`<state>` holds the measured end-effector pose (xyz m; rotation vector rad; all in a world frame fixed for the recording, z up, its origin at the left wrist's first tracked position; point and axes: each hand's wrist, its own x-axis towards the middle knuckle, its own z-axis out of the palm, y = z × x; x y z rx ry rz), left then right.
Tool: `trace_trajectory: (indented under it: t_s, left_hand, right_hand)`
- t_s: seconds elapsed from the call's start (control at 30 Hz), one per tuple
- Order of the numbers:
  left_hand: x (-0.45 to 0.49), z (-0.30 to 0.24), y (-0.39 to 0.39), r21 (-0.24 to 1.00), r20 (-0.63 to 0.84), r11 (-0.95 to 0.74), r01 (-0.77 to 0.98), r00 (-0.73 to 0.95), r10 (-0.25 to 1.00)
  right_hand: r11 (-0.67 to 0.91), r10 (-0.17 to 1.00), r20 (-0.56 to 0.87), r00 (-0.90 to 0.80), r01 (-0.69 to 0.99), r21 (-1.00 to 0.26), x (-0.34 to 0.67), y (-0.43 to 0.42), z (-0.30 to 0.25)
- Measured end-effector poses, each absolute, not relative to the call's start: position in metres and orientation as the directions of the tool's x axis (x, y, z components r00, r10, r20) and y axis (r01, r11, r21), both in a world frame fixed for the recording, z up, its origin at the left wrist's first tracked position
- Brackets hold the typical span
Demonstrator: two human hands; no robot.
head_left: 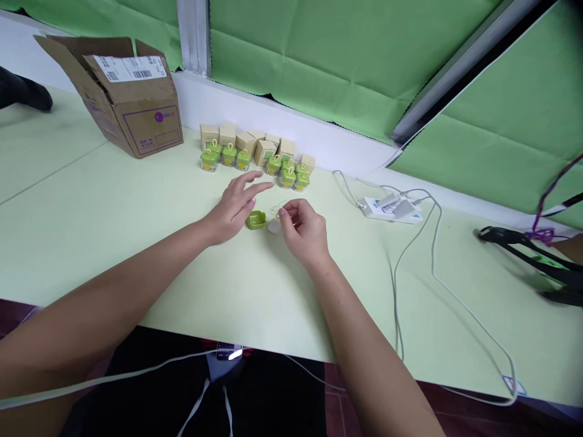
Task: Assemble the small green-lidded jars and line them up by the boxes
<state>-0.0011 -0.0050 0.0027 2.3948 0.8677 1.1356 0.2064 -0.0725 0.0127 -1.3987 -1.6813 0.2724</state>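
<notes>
My left hand (237, 206) hovers open over the pale green table (113, 182), its fingertips spread. Just beside it lies a green square lid (256, 220), and the hand does not seem to touch it. My right hand (304, 232) pinches a small clear piece with a yellow bit (279, 212) between thumb and finger. Below that piece sits a small whitish object (274, 227), partly hidden by the fingers. Further back stand several small green-capped jars (229, 155) with yellow loops, in front of several small tan cardboard boxes (246, 142).
An open cardboard shipping box (136, 100) stands at the back left. A white power strip (389, 209) with grey cables lies to the right, and the cables run over the table's front edge. Black straps (523, 249) lie at far right. Green paper covers the wall.
</notes>
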Motion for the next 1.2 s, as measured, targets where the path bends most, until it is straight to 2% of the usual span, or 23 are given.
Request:
trace_trajectory:
  t_s: [0.1,0.2,0.43,0.9,1.1,1.2]
  left_hand:
    - [-0.002,0.006,0.0,0.492,0.762,-0.806,0.33,0.285,0.582]
    - [-0.004,0.009,0.0,0.498,0.797,-0.816,0.291,0.216,0.564]
    - [-0.006,0.012,-0.008,0.684,0.61,-0.701,0.202,0.37,0.701]
    - [-0.005,0.015,-0.011,0.663,0.503,-0.69,0.29,0.51,0.697]
    - [-0.007,0.006,0.001,0.698,0.408,-0.597,0.395,0.465,0.785]
    - [-0.007,0.0,0.006,0.702,0.377,-0.595,0.392,0.505,0.777]
  right_hand:
    - [0.328,0.868,0.492,0.065,0.67,-0.667,0.206,-0.073,0.013]
    - [0.322,0.867,0.493,0.069,0.678,-0.661,0.205,-0.073,0.013]
    - [0.31,0.866,0.495,0.071,0.701,-0.642,0.206,-0.072,0.012]
    - [0.347,0.862,0.507,0.025,0.698,-0.626,0.206,-0.07,0.01]
    - [0.348,0.877,0.48,-0.021,0.716,-0.605,0.208,-0.068,0.009]
    - [0.359,0.879,0.475,-0.049,0.722,-0.591,0.209,-0.068,0.008]
